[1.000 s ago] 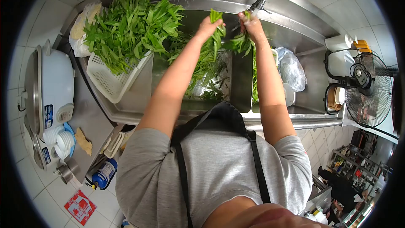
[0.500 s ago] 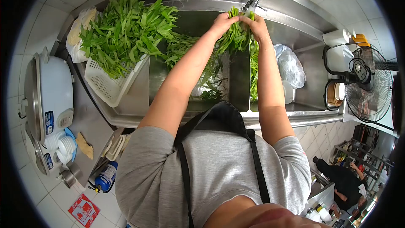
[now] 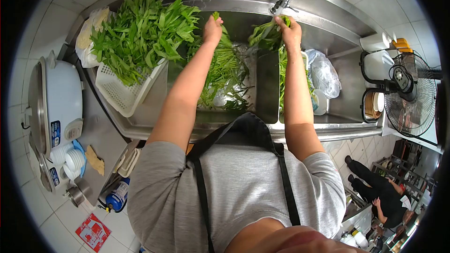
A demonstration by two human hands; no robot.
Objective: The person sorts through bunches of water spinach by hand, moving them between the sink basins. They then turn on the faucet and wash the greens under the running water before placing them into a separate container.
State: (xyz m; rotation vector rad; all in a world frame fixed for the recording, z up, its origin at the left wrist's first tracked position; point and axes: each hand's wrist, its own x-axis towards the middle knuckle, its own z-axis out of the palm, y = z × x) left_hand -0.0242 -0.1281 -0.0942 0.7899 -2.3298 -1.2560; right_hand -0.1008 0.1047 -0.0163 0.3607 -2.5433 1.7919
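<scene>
My left hand is closed around a bunch of long-leaved greens whose stems hang into the left sink basin; a bit of green shows above the fist. Under the running tap, my right hand grips a smaller bunch of leafy greens, which points left over the divider between the basins. Water falls across those leaves. More greens lie in the right basin, partly hidden by my right forearm. A big heap of greens fills and overhangs a white perforated basket at the left.
A clear plastic bag and a white container lie in the right part of the sink. Further right stand a black fan and white containers. A large cooker occupies the left counter. Another person is behind at lower right.
My hands, close together at the tap before, are now apart. The left has moved left with a bunch of greens; the right stays by the tap with another bunch. The other person has shifted.
</scene>
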